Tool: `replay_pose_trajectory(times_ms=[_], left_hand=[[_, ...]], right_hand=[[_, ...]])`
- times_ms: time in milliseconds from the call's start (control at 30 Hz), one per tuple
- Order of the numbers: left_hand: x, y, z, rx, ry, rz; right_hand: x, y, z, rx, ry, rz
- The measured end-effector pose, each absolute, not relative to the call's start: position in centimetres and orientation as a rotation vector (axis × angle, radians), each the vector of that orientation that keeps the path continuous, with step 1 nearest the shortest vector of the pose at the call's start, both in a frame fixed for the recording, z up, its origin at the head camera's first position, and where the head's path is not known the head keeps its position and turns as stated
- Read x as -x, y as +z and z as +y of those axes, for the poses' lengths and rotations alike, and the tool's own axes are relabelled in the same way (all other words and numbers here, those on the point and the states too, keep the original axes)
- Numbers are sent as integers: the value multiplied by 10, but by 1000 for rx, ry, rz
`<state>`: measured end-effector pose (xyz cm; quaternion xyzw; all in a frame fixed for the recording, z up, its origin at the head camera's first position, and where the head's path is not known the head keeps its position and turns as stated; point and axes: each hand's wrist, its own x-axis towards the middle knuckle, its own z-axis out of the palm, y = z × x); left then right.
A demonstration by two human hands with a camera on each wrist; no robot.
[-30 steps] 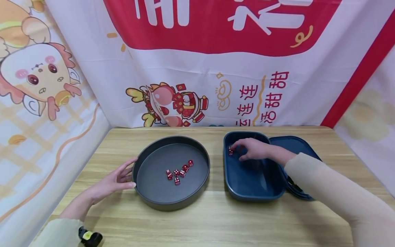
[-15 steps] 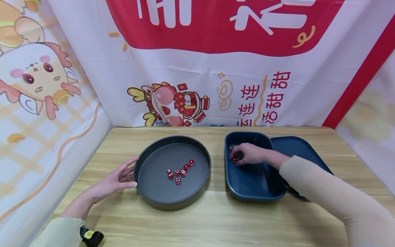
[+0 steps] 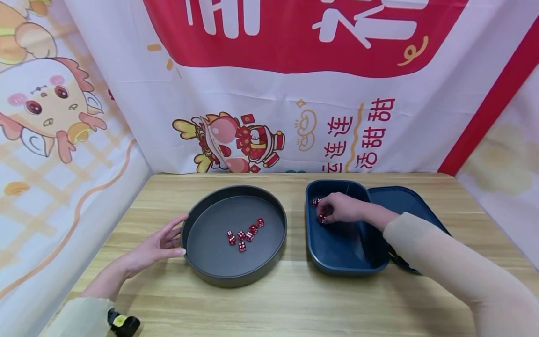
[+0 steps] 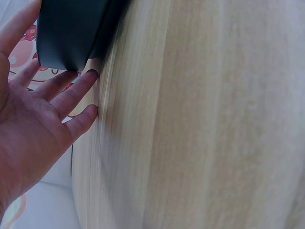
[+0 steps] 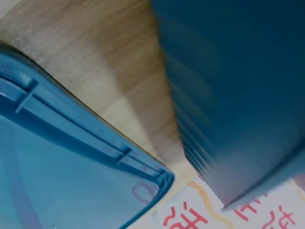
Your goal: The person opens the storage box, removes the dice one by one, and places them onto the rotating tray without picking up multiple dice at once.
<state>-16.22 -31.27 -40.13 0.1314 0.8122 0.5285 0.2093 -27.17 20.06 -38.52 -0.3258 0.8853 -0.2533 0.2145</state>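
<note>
My left hand [image 3: 153, 247] rests its spread fingers and thumb against the outer wall of a round dark grey pan [image 3: 236, 269]; in the left wrist view its fingertips touch the pan's side [image 4: 66, 40]. Several red dice [image 3: 241, 235] with white dots lie in a loose cluster in the pan. Inside a dark blue rectangular container [image 3: 337, 250], my right hand [image 3: 343, 207] pinches a red die [image 3: 322, 218] between thumb and fingers. More red dice [image 3: 316, 202] sit at the container's far left corner, partly hidden by that hand. The right wrist view does not show the grip.
A blue lid [image 3: 406, 201] lies right of the container, partly under the right forearm; its ribbed edge [image 5: 95, 129] shows in the right wrist view. The wooden table [image 3: 269, 304] meets a printed cloth [image 3: 269, 117] at the back and left.
The right hand has reached down into the container's far left part, its fingers closing from a wider spread onto a die. The left hand, pan and dice in it stay put.
</note>
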Motion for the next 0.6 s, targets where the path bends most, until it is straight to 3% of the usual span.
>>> replay_pose_trajectory(times_ms=[600], left_hand=[[161, -400, -311, -382, 1489, 2245]], right_hand=[[256, -338, 182, 1018, -893, 2529]])
